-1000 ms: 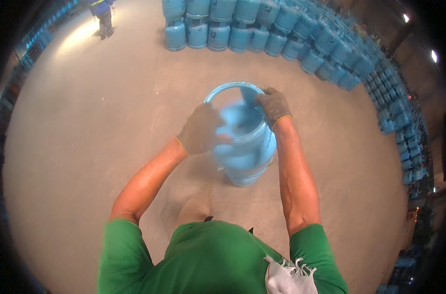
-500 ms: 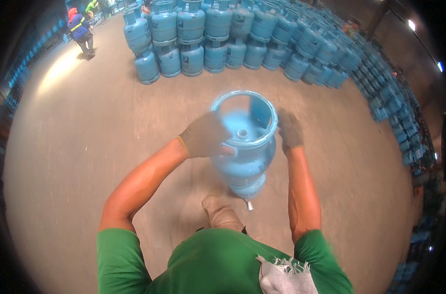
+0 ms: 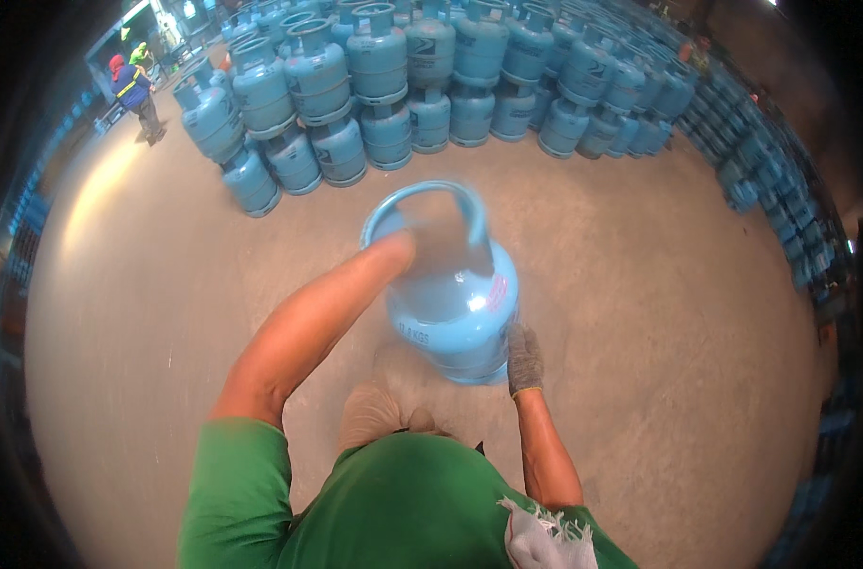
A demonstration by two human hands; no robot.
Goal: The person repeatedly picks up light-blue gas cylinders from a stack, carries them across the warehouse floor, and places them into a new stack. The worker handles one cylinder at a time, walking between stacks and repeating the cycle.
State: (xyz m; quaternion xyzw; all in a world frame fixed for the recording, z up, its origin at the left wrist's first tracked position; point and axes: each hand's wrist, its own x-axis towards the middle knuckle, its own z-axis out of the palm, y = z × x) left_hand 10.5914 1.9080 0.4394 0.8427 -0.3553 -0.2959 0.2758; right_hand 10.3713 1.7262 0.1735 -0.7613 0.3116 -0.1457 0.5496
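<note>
cylinder (image 3: 450,327), blue and rounded, stands tilted in the middle of the frame, its top leaning toward the upper left and its base toward the lower right. its ring-shaped collar (image 3: 384,201) is smeared by blur, while a pinkish mark (image 3: 497,292) shows on the shoulder and dark printing sits lower on the body. the two hands are apart. the left hand (image 3: 443,248) reaches in from the left to the collar, a blurred grey-brown shape across the ring's opening; whether its fingers are closed on the metal i cannot tell. the right hand (image 3: 524,358), in a grey knitted glove with a yellow cuff edge, lies along the lower right side of the cylinder, its fingers extended upward rather than curled around anything. below, a green shirt (image 3: 403,503) fills the bottom centre, with a pale fringed cloth (image 3: 548,542) near the lower right of it and a tan trouser leg (image 3: 365,417) just above. more blue cylinders (image 3: 379,59) stand stacked in tiers across the top of the frame, and another stack (image 3: 782,204) curves down the right edge. at the upper left a person in a dark blue jacket (image 3: 130,87) and red head covering is on the brown floor (image 3: 659,313), near a bright patch of light (image 3: 97,190); beyond is a smaller figure in yellow-green (image 3: 140,52).
</note>
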